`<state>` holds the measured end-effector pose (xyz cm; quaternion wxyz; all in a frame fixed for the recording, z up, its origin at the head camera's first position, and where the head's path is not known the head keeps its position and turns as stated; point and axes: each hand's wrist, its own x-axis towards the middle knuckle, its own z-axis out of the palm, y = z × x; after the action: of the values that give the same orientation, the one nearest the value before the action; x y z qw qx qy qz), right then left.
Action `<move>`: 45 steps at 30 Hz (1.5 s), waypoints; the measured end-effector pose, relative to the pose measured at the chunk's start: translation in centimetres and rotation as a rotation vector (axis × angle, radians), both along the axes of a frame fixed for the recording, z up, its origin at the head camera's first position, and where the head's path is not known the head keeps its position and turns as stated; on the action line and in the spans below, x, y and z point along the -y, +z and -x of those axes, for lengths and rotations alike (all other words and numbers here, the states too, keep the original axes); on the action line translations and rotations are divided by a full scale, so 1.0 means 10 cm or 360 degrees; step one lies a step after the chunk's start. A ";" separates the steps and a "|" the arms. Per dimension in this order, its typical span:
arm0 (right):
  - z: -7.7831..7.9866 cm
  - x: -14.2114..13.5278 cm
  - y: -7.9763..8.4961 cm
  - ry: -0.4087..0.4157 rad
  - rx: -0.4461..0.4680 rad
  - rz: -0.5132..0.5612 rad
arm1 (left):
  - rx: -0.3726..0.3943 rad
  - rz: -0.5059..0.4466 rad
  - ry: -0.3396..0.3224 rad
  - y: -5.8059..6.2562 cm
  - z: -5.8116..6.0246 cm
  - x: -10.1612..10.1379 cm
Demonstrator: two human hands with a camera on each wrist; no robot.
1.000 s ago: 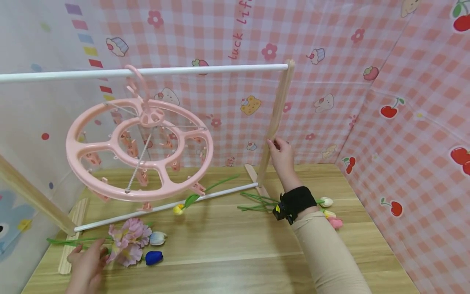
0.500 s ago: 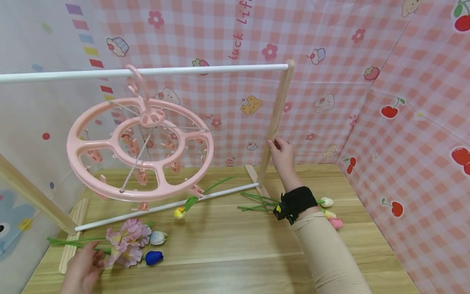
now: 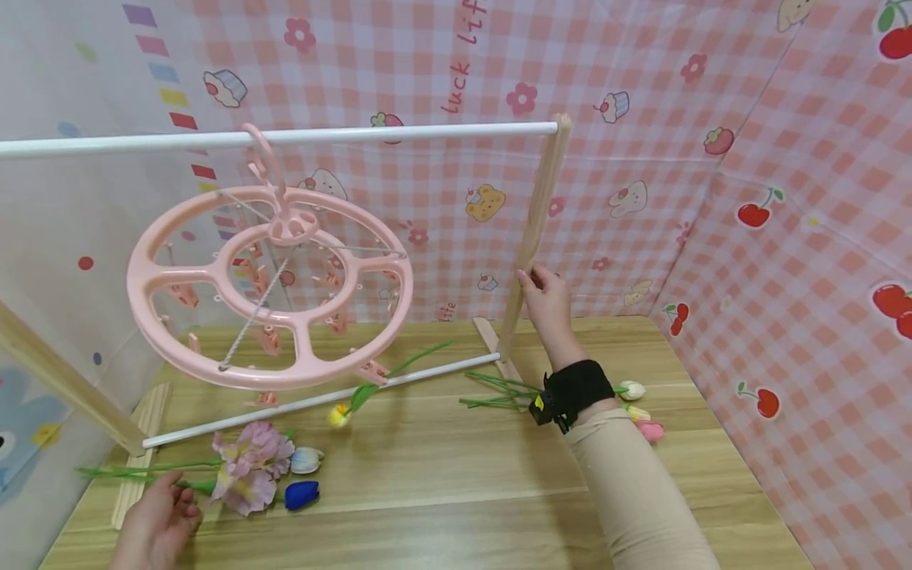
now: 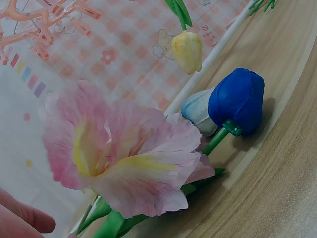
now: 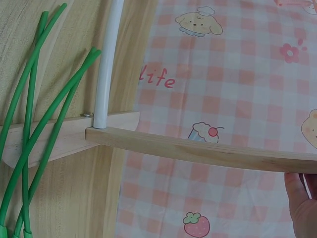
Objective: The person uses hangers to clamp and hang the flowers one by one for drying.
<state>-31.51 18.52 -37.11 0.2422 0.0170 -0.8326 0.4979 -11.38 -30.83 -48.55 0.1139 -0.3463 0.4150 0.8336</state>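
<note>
My left hand (image 3: pixel 160 518) is at the green stems (image 3: pixel 142 471) at the table's front left, its curled fingers pinching what looks like the blue tulip's stem. The blue tulip (image 3: pixel 302 495) lies with its bloom pointing right, beside a pink ruffled flower (image 3: pixel 249 471) and a pale blue-white tulip (image 3: pixel 306 460). In the left wrist view the thumb (image 4: pixel 34 218) shows left of the pink flower; the grip itself is mostly hidden. My right hand (image 3: pixel 547 299) pinches the right wooden post (image 3: pixel 539 206) of the rack between thumb and fingers.
A pink round clip hanger (image 3: pixel 299 372) hangs by its hook from the white top bar (image 3: pixel 427 131). One clip (image 3: pixel 372 370) holds a yellow tulip (image 3: pixel 339 415). White, yellow and pink tulips (image 3: pixel 648 430) lie right, partly behind my forearm. A white lower bar (image 3: pixel 427 378) crosses low.
My left hand has moved slightly left and its fingers have curled at the stems. Stem ends have slid left and the blue bloom has shifted slightly. The hanger has turned a little; my right hand stays.
</note>
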 end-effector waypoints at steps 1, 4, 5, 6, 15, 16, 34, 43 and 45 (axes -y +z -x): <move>0.00 0.00 0.00 0.0000 0.0000 0.0003 | -0.0005 -0.0006 0.0010 0.00 0.00 0.00; 0.00 0.01 0.00 0.0009 -0.0005 0.0029 | -0.0017 0.0004 0.0063 -0.01 -0.02 0.00; 0.00 0.01 0.00 0.0012 -0.0008 0.0038 | -0.0020 0.0021 0.0084 -0.02 -0.03 -0.01; 0.00 0.01 0.00 0.0013 -0.0010 0.0045 | -0.0022 0.0040 0.0105 -0.02 -0.04 -0.01; 0.00 0.00 0.00 0.0012 -0.0028 0.0027 | -0.0106 0.0222 0.0411 -0.01 -0.10 -0.12; 0.00 0.00 0.00 0.0011 -0.0030 0.0024 | -0.0135 0.0211 0.0466 0.00 -0.11 -0.13; 0.00 0.00 -0.02 0.0013 -0.0063 0.0011 | -0.0773 0.0424 0.0983 -0.39 0.02 -0.01; -0.01 0.01 -0.01 0.0002 -0.0094 0.0021 | -0.0943 0.0568 0.1183 0.33 -0.16 -0.49; -0.01 0.01 -0.01 -0.0004 -0.0095 0.0024 | -0.0933 0.0615 0.1198 0.39 -0.16 -0.52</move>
<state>-31.40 18.41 -37.24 0.2677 0.0289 -0.8212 0.5031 -9.79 -25.61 -44.64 -0.3812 -0.2383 0.4225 0.7870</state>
